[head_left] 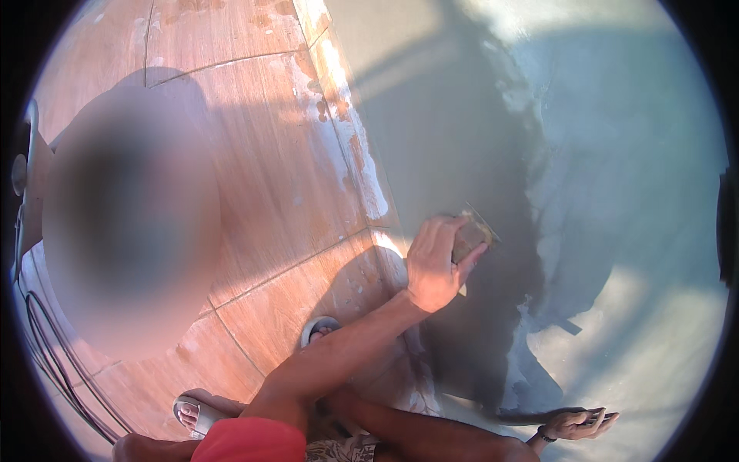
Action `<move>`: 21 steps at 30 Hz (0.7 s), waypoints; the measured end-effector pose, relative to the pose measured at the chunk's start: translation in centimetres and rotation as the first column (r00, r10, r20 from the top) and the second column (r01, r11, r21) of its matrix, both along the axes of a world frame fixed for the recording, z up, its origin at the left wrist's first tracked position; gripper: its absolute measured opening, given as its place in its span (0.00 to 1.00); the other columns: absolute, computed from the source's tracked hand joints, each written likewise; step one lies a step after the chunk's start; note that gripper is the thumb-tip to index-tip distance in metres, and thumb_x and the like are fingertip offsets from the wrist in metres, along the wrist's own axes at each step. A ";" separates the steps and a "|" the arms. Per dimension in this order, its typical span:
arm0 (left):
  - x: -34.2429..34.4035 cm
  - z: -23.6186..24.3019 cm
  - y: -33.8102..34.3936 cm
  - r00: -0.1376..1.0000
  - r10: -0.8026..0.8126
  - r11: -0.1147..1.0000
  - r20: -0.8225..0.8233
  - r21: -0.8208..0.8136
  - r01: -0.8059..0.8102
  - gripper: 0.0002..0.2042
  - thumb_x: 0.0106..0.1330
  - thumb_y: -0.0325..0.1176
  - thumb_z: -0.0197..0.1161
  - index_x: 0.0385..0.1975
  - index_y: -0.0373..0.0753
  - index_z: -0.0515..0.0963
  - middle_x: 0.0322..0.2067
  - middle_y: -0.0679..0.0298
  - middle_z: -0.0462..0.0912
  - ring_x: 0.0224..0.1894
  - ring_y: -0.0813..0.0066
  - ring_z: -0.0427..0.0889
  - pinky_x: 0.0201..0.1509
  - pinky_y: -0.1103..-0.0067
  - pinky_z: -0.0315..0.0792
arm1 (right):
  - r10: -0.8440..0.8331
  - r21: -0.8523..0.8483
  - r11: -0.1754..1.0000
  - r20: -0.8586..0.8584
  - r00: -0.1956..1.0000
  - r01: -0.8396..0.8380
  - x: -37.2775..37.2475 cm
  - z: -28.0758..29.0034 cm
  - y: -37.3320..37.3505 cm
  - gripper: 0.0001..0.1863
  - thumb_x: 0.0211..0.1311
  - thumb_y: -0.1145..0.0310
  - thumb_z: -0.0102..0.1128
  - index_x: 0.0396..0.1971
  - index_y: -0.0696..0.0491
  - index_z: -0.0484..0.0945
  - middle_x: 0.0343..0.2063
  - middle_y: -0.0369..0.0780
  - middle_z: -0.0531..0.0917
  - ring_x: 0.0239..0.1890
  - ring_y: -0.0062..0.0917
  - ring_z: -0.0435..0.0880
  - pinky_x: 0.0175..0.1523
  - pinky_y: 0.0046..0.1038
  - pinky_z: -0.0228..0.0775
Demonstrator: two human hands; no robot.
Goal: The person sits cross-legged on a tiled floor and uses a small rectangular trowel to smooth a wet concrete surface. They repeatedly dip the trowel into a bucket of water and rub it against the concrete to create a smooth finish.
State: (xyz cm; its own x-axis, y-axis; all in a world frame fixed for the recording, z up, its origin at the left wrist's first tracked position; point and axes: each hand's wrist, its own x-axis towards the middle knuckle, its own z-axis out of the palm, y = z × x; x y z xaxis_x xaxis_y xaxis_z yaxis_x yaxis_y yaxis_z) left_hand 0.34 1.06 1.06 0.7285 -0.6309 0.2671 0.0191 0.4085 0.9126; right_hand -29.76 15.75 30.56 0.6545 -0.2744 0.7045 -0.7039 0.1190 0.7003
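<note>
At the near edge there are a red sleeve (254,440) and a patterned cloth (342,450). The right grip (576,424) is loosely spread, its fingers slightly bent. Farther, the left grip (435,266) is pinching a brownish, blocky hand tool (471,240) with a thin straight edge, which is over a smooth, dark grey patch (473,331) with ragged border. At left, wood-grained floor tiles (285,300) extend farther, with whitish smears.
</note>
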 end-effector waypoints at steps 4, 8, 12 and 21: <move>10.1 1.9 -8.5 0.893 0.037 0.968 -0.449 0.239 0.080 0.19 0.58 0.31 0.72 0.46 0.31 0.75 0.36 0.51 0.80 0.40 0.56 0.81 0.44 0.70 0.75 | 0.040 0.035 0.999 0.007 0.999 -0.040 -0.2 0.0 0.0 0.30 0.76 0.44 0.39 0.53 0.58 0.76 0.63 0.51 0.71 0.66 0.47 0.66 0.67 0.50 0.58; 7.6 6.0 -6.7 0.990 0.084 0.996 -0.116 0.049 -0.078 0.19 0.59 0.34 0.72 0.45 0.32 0.74 0.36 0.50 0.80 0.38 0.56 0.81 0.44 0.69 0.74 | 0.034 0.032 0.999 -0.001 0.999 -0.034 0.6 -0.4 -0.4 0.31 0.75 0.43 0.39 0.53 0.58 0.76 0.63 0.52 0.71 0.66 0.47 0.66 0.67 0.51 0.59; 3.0 2.6 -2.7 0.999 -0.034 0.999 -0.014 0.006 0.034 0.20 0.59 0.37 0.71 0.46 0.33 0.73 0.37 0.50 0.79 0.39 0.54 0.80 0.44 0.68 0.74 | 0.028 0.022 0.999 -0.045 0.999 -0.027 1.6 0.1 -0.6 0.33 0.75 0.42 0.38 0.53 0.58 0.75 0.62 0.53 0.71 0.65 0.48 0.67 0.65 0.52 0.60; 6.4 7.2 -5.0 1.000 -0.016 0.997 0.012 -0.080 0.017 0.21 0.60 0.37 0.70 0.47 0.32 0.73 0.39 0.52 0.78 0.42 0.52 0.79 0.45 0.68 0.73 | -0.022 -0.023 1.000 -0.073 0.997 0.020 2.5 -0.2 -0.8 0.36 0.74 0.39 0.34 0.50 0.59 0.75 0.61 0.54 0.71 0.65 0.50 0.68 0.64 0.54 0.61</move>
